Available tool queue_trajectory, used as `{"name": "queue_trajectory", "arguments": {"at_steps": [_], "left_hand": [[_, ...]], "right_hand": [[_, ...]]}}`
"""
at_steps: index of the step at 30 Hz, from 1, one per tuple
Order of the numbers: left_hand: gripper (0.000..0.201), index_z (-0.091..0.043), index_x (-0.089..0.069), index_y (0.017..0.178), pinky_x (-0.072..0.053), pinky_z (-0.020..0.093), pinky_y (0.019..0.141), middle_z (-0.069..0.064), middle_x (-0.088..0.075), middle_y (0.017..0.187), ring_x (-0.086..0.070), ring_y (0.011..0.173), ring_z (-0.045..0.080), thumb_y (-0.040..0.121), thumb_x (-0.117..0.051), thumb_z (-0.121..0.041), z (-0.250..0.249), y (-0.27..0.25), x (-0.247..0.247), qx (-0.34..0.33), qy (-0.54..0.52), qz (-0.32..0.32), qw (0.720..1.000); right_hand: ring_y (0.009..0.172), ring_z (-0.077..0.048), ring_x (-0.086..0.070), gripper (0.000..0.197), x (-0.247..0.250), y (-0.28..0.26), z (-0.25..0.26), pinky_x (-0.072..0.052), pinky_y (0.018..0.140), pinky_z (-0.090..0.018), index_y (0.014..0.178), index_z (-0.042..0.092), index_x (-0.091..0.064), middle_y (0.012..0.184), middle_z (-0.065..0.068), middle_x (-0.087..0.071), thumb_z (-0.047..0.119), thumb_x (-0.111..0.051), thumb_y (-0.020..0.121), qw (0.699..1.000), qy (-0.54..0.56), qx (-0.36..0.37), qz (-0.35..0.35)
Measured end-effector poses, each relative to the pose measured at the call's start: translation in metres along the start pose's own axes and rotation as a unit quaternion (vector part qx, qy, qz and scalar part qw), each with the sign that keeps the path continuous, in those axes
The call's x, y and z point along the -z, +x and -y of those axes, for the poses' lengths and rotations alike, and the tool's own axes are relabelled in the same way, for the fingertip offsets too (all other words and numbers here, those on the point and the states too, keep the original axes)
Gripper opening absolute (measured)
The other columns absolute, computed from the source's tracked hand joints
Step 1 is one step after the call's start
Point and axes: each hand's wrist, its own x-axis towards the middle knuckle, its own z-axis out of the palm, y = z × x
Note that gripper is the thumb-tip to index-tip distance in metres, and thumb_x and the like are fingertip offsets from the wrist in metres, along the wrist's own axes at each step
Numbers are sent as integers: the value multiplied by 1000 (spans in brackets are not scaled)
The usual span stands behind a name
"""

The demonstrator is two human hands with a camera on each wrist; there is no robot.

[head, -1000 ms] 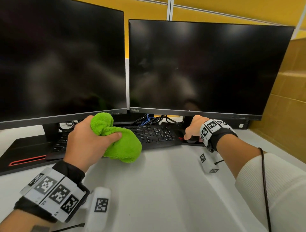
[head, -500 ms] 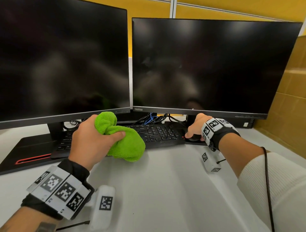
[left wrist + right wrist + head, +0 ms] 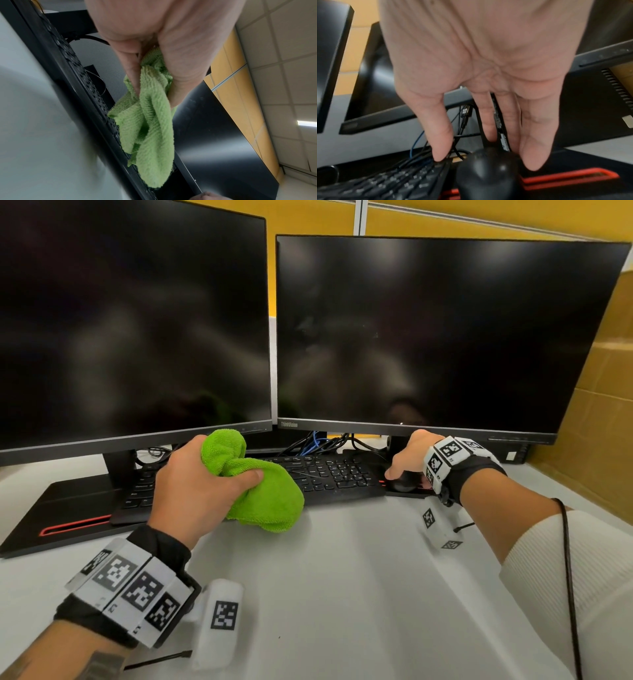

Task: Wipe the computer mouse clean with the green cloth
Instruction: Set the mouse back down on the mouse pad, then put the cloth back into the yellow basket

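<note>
Little has shifted over the last second: left hand [image 3: 191,491] stays clenched round the bunched green cloth [image 3: 260,487] above the keyboard [image 3: 329,474]. Right hand [image 3: 411,457], fingers straight, still reaches over the computer mouse [image 3: 488,174] near the surface's far right edge; wiping not yet begun.

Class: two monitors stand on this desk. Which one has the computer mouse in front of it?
The right monitor, marked ThinkVision: the mouse lies below its right half, under the right hand.
</note>
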Motion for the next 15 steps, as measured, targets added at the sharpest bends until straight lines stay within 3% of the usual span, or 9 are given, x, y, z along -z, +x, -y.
{"name": "queue_trajectory", "arguments": {"at_steps": [3, 7, 10, 13, 15], "left_hand": [[75, -32, -73, 107, -63, 50, 87, -5, -77, 100, -74, 94, 24, 45, -74, -72, -2, -2, 0, 2, 4, 4, 1000], [73, -32, -72, 108, -63, 51, 87, -5, -77, 100, -74, 94, 25, 46, -75, -72, -8, -6, 0, 1, -2, 12, 1000], [69, -31, -71, 112, -62, 50, 90, -6, -77, 103, -74, 97, 22, 53, -77, -66, -15, -9, 2, -16, -19, 21, 999], [65, -23, -69, 123, -59, 54, 96, 3, -76, 113, -73, 106, 25, 64, -82, -47, -26, -13, 6, -36, -90, 50, 994], [48, -17, -70, 124, -57, 57, 102, 12, -78, 116, -74, 111, 31, 78, -79, -27, -36, -16, 7, -12, -166, 109, 980]], "right_hand": [[100, -35, -70, 67, 13, -7, 5, -61, 89, -50, 115, 12, -55, 108, -14, -69, 36, -92, 65, 1000, 6, 15, -18], [78, -21, -76, 40, 29, -43, 27, -64, 68, -35, 102, 13, -68, 90, -6, -75, 36, -84, 74, 994, -1, 95, -55], [84, -19, -78, 27, 22, -82, 47, -65, 77, -39, 107, 18, -72, 98, -6, -78, 28, -82, 83, 964, 129, 226, 53], [90, -27, -76, 59, 6, -122, 67, -63, 77, -42, 136, 35, -54, 116, -6, -75, 16, -81, 86, 898, 248, 308, 193], [97, -30, -76, 70, -5, -136, 80, -63, 82, -48, 139, 44, -46, 115, -7, -77, 14, -80, 87, 878, 268, 334, 215]]}}
